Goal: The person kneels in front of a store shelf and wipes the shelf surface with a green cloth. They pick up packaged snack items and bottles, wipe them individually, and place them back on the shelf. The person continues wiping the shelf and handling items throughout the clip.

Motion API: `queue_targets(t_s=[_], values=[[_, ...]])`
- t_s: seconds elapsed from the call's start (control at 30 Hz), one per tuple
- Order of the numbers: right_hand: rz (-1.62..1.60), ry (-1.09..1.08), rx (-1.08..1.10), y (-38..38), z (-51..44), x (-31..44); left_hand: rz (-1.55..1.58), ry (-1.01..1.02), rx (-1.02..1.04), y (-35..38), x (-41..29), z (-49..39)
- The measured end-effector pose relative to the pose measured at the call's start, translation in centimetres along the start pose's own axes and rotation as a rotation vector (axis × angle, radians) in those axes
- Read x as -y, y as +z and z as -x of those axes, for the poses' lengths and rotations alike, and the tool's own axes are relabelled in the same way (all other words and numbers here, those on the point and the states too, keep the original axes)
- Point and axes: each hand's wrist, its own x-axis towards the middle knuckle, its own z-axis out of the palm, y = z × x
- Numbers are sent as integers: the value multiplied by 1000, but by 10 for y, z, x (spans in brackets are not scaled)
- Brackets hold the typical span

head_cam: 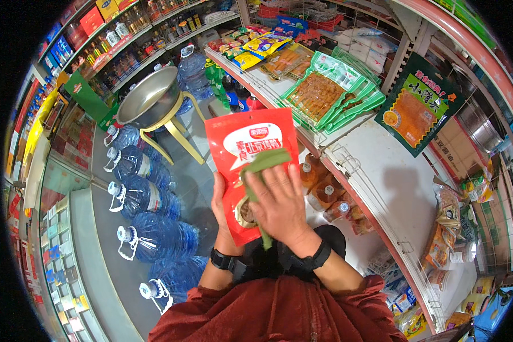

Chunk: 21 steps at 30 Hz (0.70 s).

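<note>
A red plastic snack packet (pixel 220 147) bearing white and red writing is held up before my chest. My left hand (pixel 220 201) grips its lower left edge, with most of the fingers hidden behind the packet. Against the packet's front, my right hand (pixel 278 203) presses a green cloth (pixel 267 160), whose end hangs below the palm. Both wrists wear black bands. To the right, a white shelf (pixel 363 149) carries a fanned stack of green-edged snack packets (pixel 320 94). A dark green packet (pixel 417 107) stands tilted behind it against the wire grid.
Several large blue water bottles (pixel 141 164) line the floor at left, beside a glass counter (pixel 85 239). A metal basin (pixel 149 96) rests tilted on a yellow stool (pixel 173 124). Bottles of brown liquid (pixel 325 192) stand under the shelf. Jars (pixel 464 252) and bagged goods sit at far right.
</note>
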Motion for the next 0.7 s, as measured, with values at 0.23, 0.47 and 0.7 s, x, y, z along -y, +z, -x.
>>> queue_targets(t_s=[0.23,0.47,0.7], values=[[-283,370,-227,12,16,-11,102,-23,-24,14,-5,-8],[-745,711,-343,3,16,-15,69,46,62,11,-19,-11],[-361,354,-308,-19,-25,-62,65,-196,118,35,14,10]])
